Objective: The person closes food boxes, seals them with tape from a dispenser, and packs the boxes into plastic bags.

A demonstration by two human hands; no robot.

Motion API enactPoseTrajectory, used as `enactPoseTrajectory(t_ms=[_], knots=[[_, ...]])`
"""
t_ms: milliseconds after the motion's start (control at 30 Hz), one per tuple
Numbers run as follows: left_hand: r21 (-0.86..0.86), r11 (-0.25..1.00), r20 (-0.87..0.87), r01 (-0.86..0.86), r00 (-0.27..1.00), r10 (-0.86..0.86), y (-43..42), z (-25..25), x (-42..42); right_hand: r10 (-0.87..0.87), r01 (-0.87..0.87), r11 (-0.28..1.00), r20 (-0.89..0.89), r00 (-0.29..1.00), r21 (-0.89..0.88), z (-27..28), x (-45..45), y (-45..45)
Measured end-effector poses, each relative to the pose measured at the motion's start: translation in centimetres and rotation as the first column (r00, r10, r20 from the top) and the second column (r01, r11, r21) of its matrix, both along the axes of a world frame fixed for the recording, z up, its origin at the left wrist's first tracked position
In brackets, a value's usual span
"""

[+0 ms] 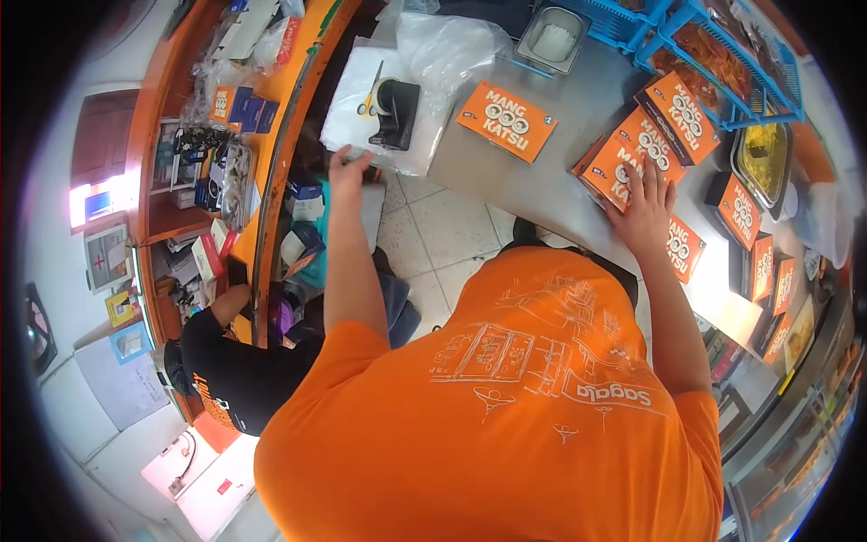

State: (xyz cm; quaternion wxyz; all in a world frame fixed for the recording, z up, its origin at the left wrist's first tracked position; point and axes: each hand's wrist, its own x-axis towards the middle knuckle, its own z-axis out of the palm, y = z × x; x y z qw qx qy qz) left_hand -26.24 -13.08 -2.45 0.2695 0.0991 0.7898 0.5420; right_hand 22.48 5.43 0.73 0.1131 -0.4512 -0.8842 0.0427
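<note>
My right hand (643, 203) lies with fingers spread on a pile of orange printed food boxes (659, 144). Another orange box (684, 117) leans on the pile's far side, and part of one (685, 246) shows beside my right wrist. My left hand (348, 167) is at the near corner of a stack of white sheets (348, 95) in clear plastic, its thumb and fingers apart. On that stack lie yellow-handled scissors (368, 104), a roll of tape (386, 98) and a black flat item (403, 113). A single orange box (508, 121) rests between my hands.
A metal container (553, 41) with white contents and blue baskets (713, 54) stand at the back. A tray of yellow food (763, 158) and more orange boxes (763, 266) are on the right. A person in a black shirt (239, 370) is at the left, by orange-edged shelves (271, 154).
</note>
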Motion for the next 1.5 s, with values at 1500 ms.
enactPoseTrajectory(t_ms=[1500], knots=[[0.136, 0.462, 0.009, 0.877, 0.465, -0.885, 21.9, 0.2, 75.1, -0.358, 0.327, 0.933, -0.278, 0.892, -0.151, -5.7, 41.8, 1.3]])
